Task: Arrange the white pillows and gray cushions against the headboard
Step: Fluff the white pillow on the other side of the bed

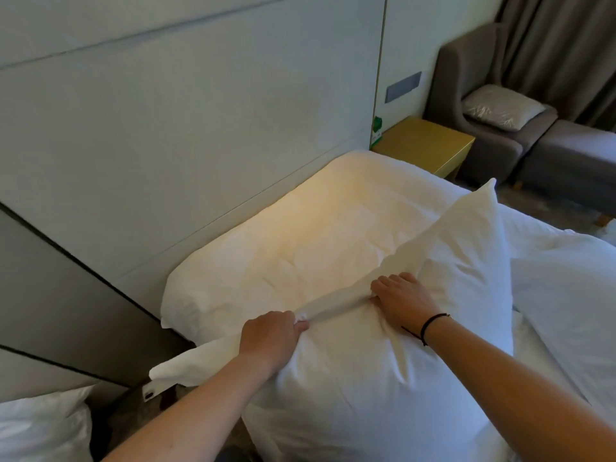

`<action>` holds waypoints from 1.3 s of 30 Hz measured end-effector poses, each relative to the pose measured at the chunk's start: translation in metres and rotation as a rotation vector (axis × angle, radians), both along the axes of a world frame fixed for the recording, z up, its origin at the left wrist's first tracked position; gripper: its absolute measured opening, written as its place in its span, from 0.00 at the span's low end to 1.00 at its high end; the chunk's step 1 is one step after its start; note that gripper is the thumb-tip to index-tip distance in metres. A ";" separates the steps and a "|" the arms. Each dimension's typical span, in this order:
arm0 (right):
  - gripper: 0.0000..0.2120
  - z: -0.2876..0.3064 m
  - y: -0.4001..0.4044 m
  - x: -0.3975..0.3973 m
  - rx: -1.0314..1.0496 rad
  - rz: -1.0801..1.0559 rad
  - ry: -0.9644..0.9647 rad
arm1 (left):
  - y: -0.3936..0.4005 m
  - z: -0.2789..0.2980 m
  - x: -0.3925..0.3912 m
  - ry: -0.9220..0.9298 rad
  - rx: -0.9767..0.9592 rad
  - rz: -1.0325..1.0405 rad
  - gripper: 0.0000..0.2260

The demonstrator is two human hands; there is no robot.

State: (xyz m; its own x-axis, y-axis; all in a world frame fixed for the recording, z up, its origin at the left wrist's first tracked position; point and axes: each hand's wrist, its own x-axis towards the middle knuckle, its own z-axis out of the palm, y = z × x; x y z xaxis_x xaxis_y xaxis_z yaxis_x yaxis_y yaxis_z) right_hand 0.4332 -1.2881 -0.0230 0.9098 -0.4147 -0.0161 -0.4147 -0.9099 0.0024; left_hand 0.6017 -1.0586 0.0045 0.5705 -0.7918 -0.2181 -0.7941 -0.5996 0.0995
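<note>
The left hand is curled tight round a bunched fold at the near-left edge of a white pillow, thumb and fingers pinching the cloth; the right hand grips the same ridge of fabric further along, fingers bent over it and pressing into the stuffing; a dark band circles that right wrist. Between the two hands the pillowcase edge runs as a taut, flattened strip; the loose flap of the case trails off past the left hand toward the bed's edge. The held pillow stands tilted, its far corner pointing up, its lower bulk resting on the bed near the person.

Beyond it the white bedding lies flat up to the pale headboard; whether a second pillow lies there is hard to tell. Another white pillow lies to the right of the held one, just beside it.

Further off, a yellow bedside table stands by the headboard; next to it is a gray armchair with a gray cushion on its seat; brown curtains hang behind.
</note>
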 end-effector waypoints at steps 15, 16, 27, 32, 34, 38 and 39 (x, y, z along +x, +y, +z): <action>0.08 0.015 -0.032 0.069 -0.080 -0.348 -0.047 | -0.064 0.015 0.111 0.060 -0.200 -0.252 0.20; 0.08 0.021 -0.037 0.083 -0.096 -0.402 -0.091 | -0.073 0.019 0.125 0.070 -0.227 -0.266 0.21; 0.06 0.164 -0.135 0.322 -0.140 -0.405 -0.596 | -0.157 0.128 0.343 -0.098 -0.653 -0.296 0.22; 0.26 0.130 -0.165 0.483 0.364 -0.589 -0.355 | -0.179 0.081 0.483 -0.112 -0.319 -0.092 0.21; 0.39 0.082 -0.134 0.523 0.600 -0.675 -0.272 | -0.165 0.037 0.513 -0.028 -0.105 -0.048 0.24; 0.53 -0.013 -0.042 0.545 0.960 -0.695 -0.124 | -0.139 -0.018 0.547 -0.105 -0.152 0.030 0.34; 0.53 -0.024 -0.027 0.543 0.992 -0.707 -0.124 | -0.140 -0.021 0.554 -0.141 -0.184 0.022 0.36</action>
